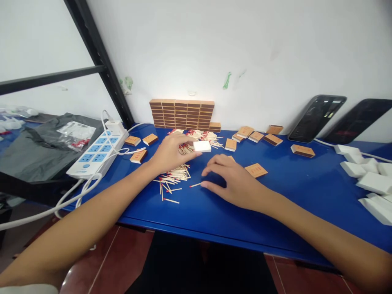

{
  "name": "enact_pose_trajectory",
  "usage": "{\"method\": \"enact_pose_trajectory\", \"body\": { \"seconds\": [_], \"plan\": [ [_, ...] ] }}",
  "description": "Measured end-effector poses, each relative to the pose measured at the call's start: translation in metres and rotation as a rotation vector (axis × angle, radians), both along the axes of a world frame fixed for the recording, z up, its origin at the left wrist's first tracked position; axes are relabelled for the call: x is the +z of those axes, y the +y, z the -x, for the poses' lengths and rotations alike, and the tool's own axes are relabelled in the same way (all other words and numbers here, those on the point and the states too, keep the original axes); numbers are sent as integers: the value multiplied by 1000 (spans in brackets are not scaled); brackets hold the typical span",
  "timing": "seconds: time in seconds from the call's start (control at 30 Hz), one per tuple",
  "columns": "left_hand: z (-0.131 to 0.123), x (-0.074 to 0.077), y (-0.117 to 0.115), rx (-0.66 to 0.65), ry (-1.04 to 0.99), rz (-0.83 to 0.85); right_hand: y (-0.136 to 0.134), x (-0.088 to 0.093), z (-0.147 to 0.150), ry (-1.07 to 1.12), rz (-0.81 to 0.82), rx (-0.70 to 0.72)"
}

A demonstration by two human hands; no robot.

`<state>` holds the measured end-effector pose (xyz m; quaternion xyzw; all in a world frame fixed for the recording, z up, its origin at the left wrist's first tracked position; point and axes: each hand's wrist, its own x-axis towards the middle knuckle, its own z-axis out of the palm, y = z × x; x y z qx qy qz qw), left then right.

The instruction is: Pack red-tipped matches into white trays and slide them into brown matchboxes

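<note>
My left hand grips a small white matchbox tray between thumb and fingers, above the heap of matches. Whether the tray holds anything cannot be seen. Loose red-tipped matches lie in a heap under and in front of that hand, partly hidden by it. To the right, my right hand hovers low over the blue table, thumb and fingers apart. A single match lies at its thumb tip; whether they touch is unclear. Just beyond this hand rests an orange matchbox sleeve.
Matchboxes stand in a stacked block against the wall. More boxes are scattered at the back and left. White trays pile up at the right, near two phones. A power strip with cables sits left on the blue table.
</note>
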<state>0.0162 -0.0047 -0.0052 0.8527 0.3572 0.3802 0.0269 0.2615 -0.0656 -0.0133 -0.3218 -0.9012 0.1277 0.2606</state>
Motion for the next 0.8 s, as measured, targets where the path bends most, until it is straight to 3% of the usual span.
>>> {"method": "enact_pose_trajectory", "body": {
  "seconds": [0.1,0.27,0.5,0.8],
  "plan": [
    [2,1,1,14,5,-25,-3,-1,7,-50,134,36],
    [1,2,0,25,7,-32,-8,6,29,-42,168,-10],
    [1,0,1,35,31,-38,-48,2,77,47,246,-23],
    [1,1,0,40,17,-33,-51,-4,77,-42,253,-49]
  ]
}}
